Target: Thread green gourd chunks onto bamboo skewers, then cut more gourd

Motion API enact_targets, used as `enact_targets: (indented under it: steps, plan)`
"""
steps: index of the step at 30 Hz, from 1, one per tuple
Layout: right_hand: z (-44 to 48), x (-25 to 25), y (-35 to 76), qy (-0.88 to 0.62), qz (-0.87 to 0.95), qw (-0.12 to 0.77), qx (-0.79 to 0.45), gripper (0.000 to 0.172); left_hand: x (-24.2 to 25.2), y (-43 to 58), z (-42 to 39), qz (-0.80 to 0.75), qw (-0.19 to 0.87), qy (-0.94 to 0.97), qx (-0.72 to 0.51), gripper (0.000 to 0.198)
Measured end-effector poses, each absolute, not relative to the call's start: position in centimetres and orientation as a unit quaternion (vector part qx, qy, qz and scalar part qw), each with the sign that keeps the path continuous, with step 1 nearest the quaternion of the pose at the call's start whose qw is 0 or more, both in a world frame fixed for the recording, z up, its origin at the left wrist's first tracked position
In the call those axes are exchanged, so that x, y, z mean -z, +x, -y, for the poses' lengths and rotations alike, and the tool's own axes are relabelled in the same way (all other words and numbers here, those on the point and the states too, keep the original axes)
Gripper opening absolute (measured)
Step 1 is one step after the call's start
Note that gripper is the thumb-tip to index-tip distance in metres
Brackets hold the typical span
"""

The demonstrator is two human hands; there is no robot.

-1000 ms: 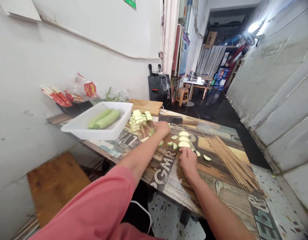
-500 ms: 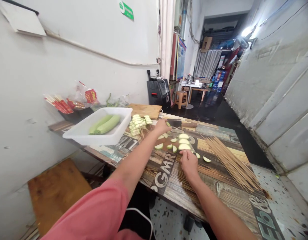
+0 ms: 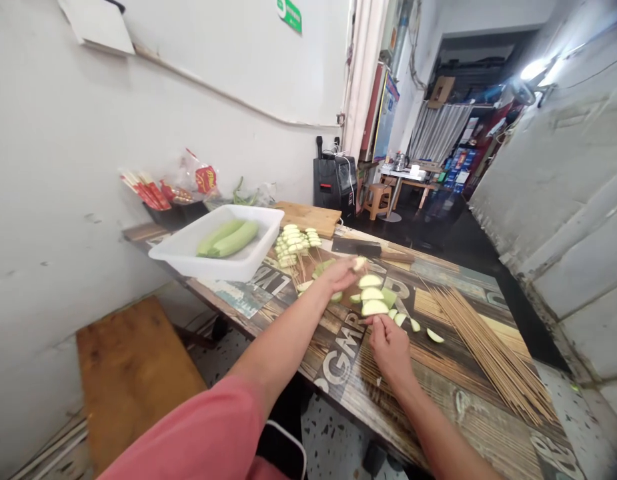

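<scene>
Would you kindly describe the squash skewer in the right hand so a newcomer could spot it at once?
Find the wood-patterned, letter-printed table, then look between the white plastic tub and the thin brown wooden sticks. There, the right hand holds a squash skewer with three pale half-moon slices. Unlike the loaded skewers piled beside the tub, it is hand-held.

Three pale, green-rinded, half-moon squash slices [image 3: 371, 294] line up face-up, a small pale squash piece [image 3: 359, 264] just beyond.
</scene>
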State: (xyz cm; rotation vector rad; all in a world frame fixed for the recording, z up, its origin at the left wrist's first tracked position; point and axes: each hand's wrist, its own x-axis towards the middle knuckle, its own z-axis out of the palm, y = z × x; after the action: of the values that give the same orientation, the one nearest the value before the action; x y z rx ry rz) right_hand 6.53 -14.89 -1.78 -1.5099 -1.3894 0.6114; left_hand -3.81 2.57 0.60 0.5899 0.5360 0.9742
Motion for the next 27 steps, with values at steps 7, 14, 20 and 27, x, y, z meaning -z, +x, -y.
enact_targets:
  steps: [7,14,20,27]
  plan:
    - [15.4,1.4,6.6,-0.638,0.588,0.448,-0.213,0.039,-0.5,-4.6,-3.0,-0.307,0.761,0.252,-0.512,0.011]
    - [15.4,1.2,6.4,-0.643,0.618,0.416,-0.179,0.037,-0.2,-4.6,-3.7,-0.315,0.777,0.223,-0.498,0.016]
    - [15.3,1.2,6.5,-0.652,0.618,0.403,-0.173,0.038,-0.3,-4.9,-3.7,-0.324,0.764,0.245,-0.502,0.019]
    - [15.1,1.5,6.5,-0.656,0.615,0.395,-0.189,0.04,-0.5,-4.8,-3.5,-0.335,0.746,0.287,-0.499,0.012]
